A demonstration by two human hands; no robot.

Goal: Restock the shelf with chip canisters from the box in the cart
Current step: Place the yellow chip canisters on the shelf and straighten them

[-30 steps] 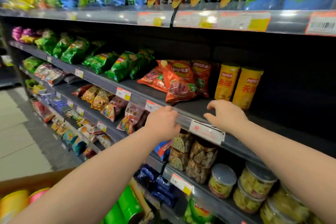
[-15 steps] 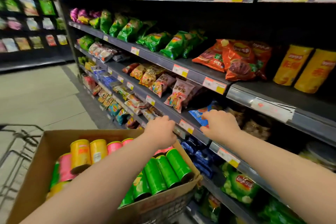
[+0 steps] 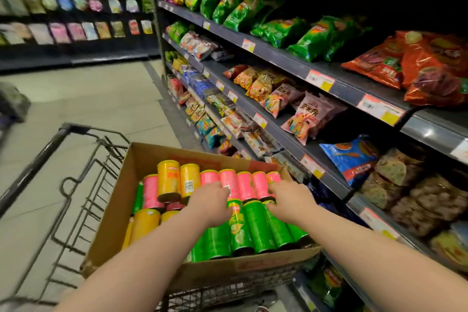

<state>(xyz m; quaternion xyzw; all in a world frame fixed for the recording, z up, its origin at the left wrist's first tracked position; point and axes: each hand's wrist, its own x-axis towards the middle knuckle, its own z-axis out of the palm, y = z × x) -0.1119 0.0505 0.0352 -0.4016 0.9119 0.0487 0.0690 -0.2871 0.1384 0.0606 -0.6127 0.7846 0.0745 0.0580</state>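
Fingers of left hand curled down over the near end of a pink canister; clasped round it or merely resting on it, cannot tell. Fingers of right hand loosely bent, tips laid on the rightmost pink ones; no closed hold visible. All lying on their sides in the box in the cart: pink row at the far side, green canisters nearer, yellow canisters to the left; shelf just to the right. Probably light; stiff tube, glossy and likely a bit slick, prone to rolling; contents brittle, so no hard squeezing or dropping. Best taken round the middle of the barrel, thumb opposite fingers; or tipped up by one end first to free it from tight neighbours.
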